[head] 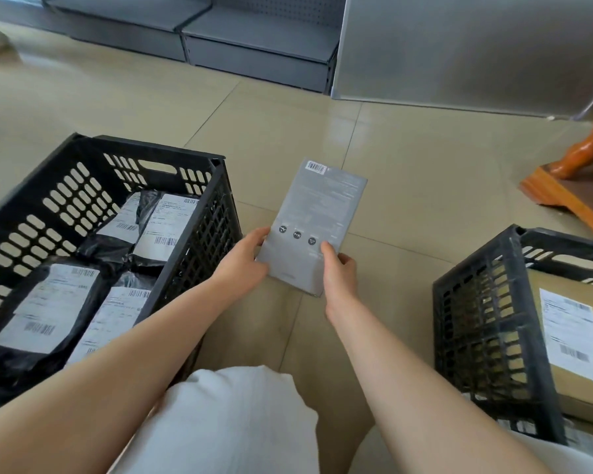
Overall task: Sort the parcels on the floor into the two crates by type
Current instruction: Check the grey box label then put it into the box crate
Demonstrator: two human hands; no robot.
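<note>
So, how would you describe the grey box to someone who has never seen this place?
Look at the tiled floor between the two black crates. Both hands, left and right, hold the grey box there by its near end. Unlike the crated parcels, it is flat, grey, with three round dark icons.

Bright even daylight, floor (374,138) glare, soft blur, wide-angle edge bending

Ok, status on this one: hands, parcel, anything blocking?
Left hand and right hand both gripping grey box. Held between the crates. Nothing in the way.
</note>
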